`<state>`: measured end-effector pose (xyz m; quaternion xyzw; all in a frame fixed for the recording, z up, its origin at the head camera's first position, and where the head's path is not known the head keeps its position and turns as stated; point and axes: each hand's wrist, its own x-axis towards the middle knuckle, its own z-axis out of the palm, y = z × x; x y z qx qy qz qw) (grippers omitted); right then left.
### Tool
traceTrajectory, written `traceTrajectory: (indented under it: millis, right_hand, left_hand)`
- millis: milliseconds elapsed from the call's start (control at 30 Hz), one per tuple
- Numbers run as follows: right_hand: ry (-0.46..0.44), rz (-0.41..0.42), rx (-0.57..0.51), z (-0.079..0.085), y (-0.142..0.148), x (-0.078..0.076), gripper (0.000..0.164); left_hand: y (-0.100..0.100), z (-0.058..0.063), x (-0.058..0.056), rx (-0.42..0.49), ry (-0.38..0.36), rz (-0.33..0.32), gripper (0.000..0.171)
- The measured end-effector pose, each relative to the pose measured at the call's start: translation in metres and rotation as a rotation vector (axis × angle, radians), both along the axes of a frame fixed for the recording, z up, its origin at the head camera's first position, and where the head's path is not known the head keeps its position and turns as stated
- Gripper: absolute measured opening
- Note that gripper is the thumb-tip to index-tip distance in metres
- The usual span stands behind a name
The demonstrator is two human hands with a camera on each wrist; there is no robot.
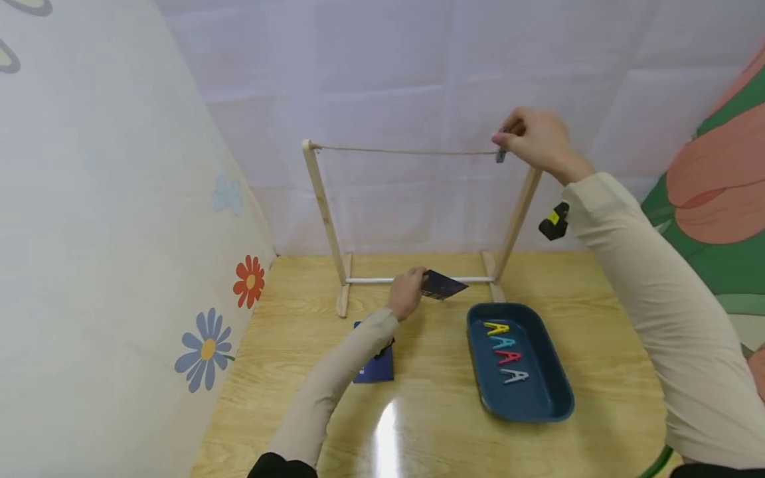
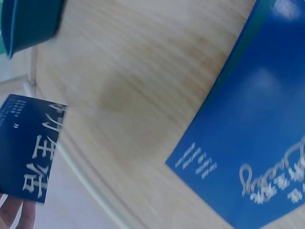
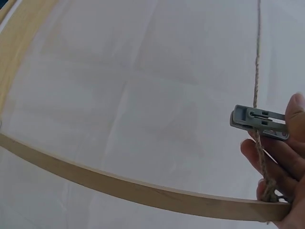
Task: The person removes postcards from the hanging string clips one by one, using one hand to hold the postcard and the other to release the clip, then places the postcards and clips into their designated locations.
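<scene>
My right hand pinches a grey clothespin at the right end of a twine line. In the right wrist view the clothespin lies across the twine, with thumb and fingers at its handle end. Lower down, my left hand grips a dark blue card by its edge, tilted in the air near the foot of the wooden frame. White characters show on that card in the left wrist view. A larger blue booklet lies flat on the table, partly under my left forearm in the head view.
The frame's wooden posts stand at the table's back, joined by a white bar low down. A dark blue tray at the right holds several clothespins in different colours. A white cloth hangs behind.
</scene>
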<state>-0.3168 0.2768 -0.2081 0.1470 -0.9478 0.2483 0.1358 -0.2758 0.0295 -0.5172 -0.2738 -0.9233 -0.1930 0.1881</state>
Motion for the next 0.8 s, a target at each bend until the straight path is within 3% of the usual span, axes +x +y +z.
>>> traceTrajectory:
  millis: [200, 533, 800]
  right_hand:
    - [0.102, -0.035, -0.049, -0.001, 0.004, -0.005, 0.029]
    - [0.174, -0.032, -0.248, -0.002, 0.015, -0.009, 0.016]
    - [0.25, -0.019, -0.337, -0.004, 0.018, -0.008, 0.016]
  left_hand:
    - [-0.01, 0.012, -0.01, 0.032, -0.032, 0.065, 0.021]
    - [-0.028, 0.024, -0.017, 0.133, -0.195, 0.117, 0.029]
    - [-0.037, 0.025, -0.016, 0.127, -0.189, 0.107, 0.026]
